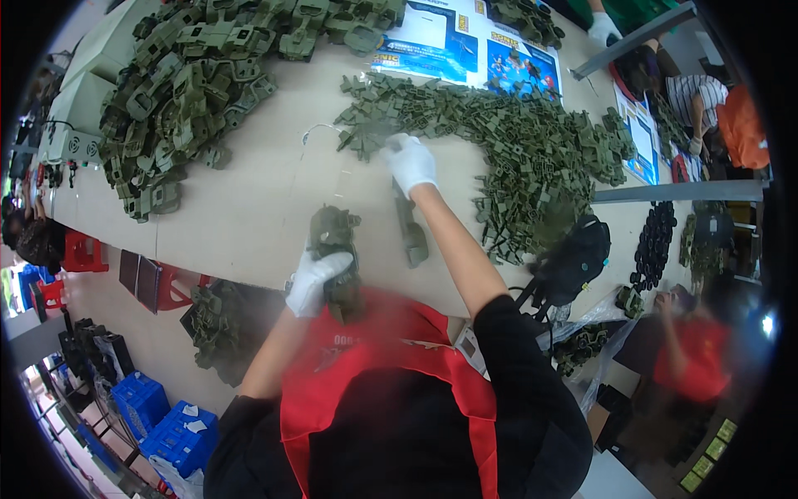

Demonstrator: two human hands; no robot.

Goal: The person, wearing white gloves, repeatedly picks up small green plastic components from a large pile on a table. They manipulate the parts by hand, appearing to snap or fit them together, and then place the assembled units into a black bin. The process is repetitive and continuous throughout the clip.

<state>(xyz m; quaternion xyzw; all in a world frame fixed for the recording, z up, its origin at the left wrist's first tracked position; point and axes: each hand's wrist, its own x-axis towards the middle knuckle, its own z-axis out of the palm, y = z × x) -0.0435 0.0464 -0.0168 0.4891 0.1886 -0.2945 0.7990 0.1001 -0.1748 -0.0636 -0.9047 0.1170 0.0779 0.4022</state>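
My left hand [316,279], in a white glove, is closed round an olive-green moulded plastic part [334,233] held upright just above the table's near edge. My right hand [411,165], also gloved in white, reaches to the near edge of a spread of small olive-green plastic pieces [432,108]. Its fingers are curled together; whatever they may pinch is hidden. A long narrow green part [410,224] lies on the table beside my right forearm.
Larger green housings [195,91] are heaped at the left. Printed blue sheets [428,41] lie at the back. A black bag [573,258] sits at the right near edge, below a grey metal bar [677,192]. Blue crates [179,437] and a red stool [83,252] stand on the left.
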